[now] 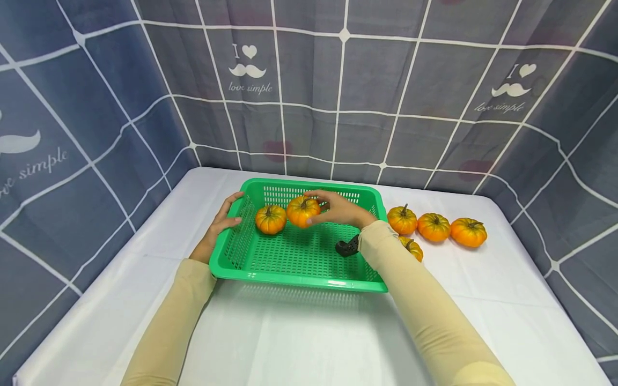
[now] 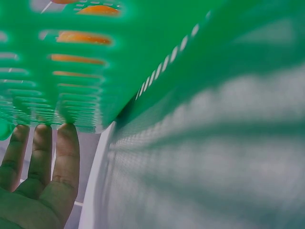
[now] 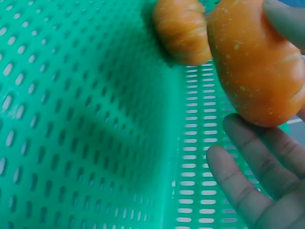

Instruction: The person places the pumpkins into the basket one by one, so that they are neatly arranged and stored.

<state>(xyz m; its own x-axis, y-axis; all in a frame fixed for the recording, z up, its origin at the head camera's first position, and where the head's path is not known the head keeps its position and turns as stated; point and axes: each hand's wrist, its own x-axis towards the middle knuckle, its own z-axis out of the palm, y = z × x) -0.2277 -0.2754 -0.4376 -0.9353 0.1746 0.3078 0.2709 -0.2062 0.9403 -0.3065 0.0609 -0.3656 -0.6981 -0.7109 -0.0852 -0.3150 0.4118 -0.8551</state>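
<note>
A small orange pumpkin (image 1: 302, 212) with a short stem is pinched between the thumb and fingers of my right hand (image 1: 340, 209), inside the green plastic basket (image 1: 309, 281). Another pumpkin (image 1: 270, 220) sits on the basket's floor, just left of the held one. My left hand (image 1: 219, 225) holds the basket's left end, thumb over the rim and fingers against the outer wall. From the left wrist, those fingers (image 2: 66, 157) touch the slotted wall. In the right wrist view the held pumpkin (image 3: 257, 67) rests between thumb and fingers, with part of the hand cut off.
Several more pumpkins (image 1: 433, 227) lie on the white tablecloth (image 1: 483, 321) right of the basket, one partly hidden by the right sleeve. A black device (image 1: 347, 247) sits at the right wrist. A grey checked curtain (image 1: 309, 69) encloses the table's back and sides.
</note>
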